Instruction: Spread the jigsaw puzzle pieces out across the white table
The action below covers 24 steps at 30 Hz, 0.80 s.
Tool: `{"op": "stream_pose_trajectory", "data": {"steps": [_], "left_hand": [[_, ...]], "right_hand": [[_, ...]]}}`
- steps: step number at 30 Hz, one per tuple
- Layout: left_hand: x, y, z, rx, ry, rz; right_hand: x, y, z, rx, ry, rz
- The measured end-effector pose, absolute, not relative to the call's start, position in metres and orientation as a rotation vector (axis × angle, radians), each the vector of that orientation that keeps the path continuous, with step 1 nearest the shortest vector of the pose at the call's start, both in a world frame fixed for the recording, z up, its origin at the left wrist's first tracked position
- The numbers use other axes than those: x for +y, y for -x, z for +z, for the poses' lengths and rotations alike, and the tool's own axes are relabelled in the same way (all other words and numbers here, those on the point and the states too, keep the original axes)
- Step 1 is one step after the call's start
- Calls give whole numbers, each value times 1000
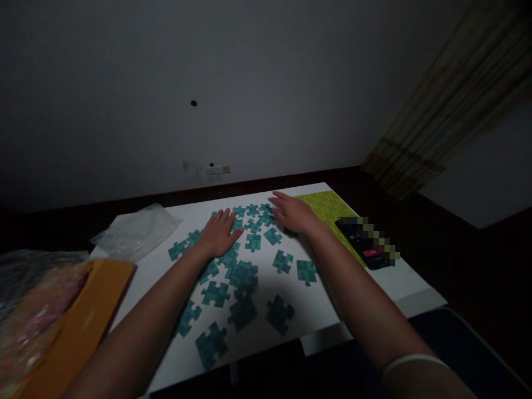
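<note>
Head view: both hands, left hand (219,234) and right hand (292,213), are laid flat and open on scattered teal puzzle pieces (245,274) on the white board (399,282); nothing is gripped. Spreading is judged in hand; a piece must next be singled out.

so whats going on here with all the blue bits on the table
A person has both hands flat on a white board strewn with loose teal puzzle pieces. The left hand and the right hand rest palm-down on pieces at the far side. A green sheet and a phone lie to the right, a clear plastic bag to the left.
</note>
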<state>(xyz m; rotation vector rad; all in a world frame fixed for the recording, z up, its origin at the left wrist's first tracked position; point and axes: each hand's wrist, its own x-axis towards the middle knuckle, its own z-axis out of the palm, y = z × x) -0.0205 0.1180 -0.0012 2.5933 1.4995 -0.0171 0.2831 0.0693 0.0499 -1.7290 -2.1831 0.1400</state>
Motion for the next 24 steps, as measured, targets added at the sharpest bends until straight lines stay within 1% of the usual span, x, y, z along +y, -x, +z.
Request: {"op": "stream_pose_trajectory", "data": {"steps": [4,6,10,12,15,17,20,24], "left_hand": [[120,22,-3,1513,-2603,-28],[120,22,-2,1508,-2604,-17],[119,21,-2,1501,-2614,23],[116,20,1,1504,-2611,5],[109,18,12,1510,-2659,15],[99,15,24,1491,-2735,79],[77,11,44,1428,-2809,173],[31,16,65,1308,-2804,209]], "right_hand": [[38,-322,77,-1938,1881,216],[10,-347,78,-1863,2030,158],[-59,-393,54,-1678,2361,-110],[-90,-406,36,-1551,2498,-135],[-116,-413,18,-1408,2626,-33],[-120,-412,14,-1338,2637,29],[-117,-411,20,-1252,2623,77],[-129,-413,29,-1203,2614,153]]}}
